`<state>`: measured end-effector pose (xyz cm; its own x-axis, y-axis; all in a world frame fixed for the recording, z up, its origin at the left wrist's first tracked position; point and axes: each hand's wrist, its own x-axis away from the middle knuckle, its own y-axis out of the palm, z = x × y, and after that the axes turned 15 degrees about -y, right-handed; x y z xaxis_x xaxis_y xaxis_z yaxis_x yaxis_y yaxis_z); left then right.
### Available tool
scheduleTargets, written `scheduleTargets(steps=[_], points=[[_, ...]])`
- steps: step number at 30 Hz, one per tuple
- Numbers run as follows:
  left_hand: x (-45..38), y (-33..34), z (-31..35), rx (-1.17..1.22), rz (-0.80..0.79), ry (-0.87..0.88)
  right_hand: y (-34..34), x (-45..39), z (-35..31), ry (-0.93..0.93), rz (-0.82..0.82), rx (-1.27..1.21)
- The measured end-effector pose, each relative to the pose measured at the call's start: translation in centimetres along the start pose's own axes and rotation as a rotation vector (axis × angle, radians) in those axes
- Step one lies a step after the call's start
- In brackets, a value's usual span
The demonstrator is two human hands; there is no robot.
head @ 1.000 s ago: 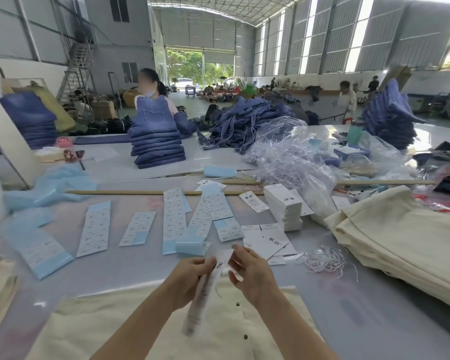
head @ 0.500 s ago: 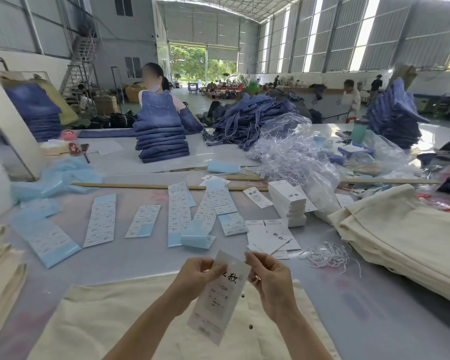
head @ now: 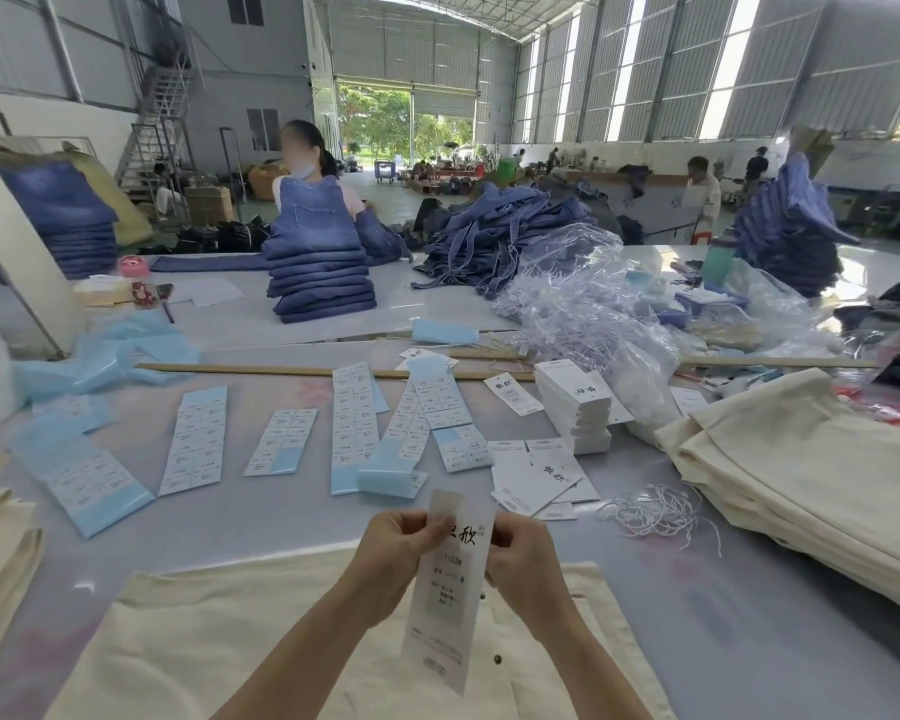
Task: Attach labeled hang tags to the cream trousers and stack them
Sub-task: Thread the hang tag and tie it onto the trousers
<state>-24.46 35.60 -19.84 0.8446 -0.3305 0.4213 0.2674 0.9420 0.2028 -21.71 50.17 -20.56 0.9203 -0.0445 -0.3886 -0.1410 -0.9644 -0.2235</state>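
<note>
2 hands hold 1 hang tag above the cream trousers [head: 240, 652] spread flat on the table [head: 749, 631] at the near edge. Folded cream trousers [head: 801, 491] are stacked at right. Left hand [head: 393, 550] pinches the hang tag [head: 445, 584] at its upper left edge; right hand [head: 523, 556] pinches the upper right edge. Loose white strings [head: 655, 511] lie near the stack.

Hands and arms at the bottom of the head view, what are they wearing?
Nothing that shows. The left hand and right hand are bare, without gloves, and both forearms are uncovered down to the frame edge: no sleeve, watch or bracelet is visible.
</note>
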Motion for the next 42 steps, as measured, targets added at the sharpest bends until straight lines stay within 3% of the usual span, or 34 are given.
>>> scheduleTargets(steps=[6,11,19,23,27,32,34,38,42], points=[[-0.6,-1.6,0.7,0.118,0.155,-0.017,-2.3,-0.2,0.3,0.08,-0.045,0.026],[-0.5,-3.3,1.0,0.17,0.182,-0.027,-5.1,-0.1,1.4,0.133,-0.026,0.046],[-0.4,-3.4,0.1,0.151,0.178,-0.049,-6.7,-0.5,1.2,0.287,0.335,-0.764],[-0.3,-2.8,-0.3,0.079,0.136,-0.078,-6.4,-0.7,0.6,0.216,0.424,-0.94],[0.0,-1.7,-0.6,-0.131,0.124,-0.081,-6.0,-1.0,0.2,0.142,0.433,-0.889],[0.6,-0.5,-0.5,-0.19,0.033,-0.054,-4.1,-0.6,1.1,0.055,0.29,-0.361],[1.0,0.1,-0.6,-0.175,-0.01,-0.029,-2.9,0.1,1.3,0.045,0.159,-0.279],[1.1,0.3,-1.5,-0.282,0.064,0.015,-1.9,1.6,1.3,0.009,-0.064,-0.372],[1.2,0.4,-2.5,-0.261,0.03,0.08,-1.3,2.7,2.0,0.185,0.068,-0.547]])
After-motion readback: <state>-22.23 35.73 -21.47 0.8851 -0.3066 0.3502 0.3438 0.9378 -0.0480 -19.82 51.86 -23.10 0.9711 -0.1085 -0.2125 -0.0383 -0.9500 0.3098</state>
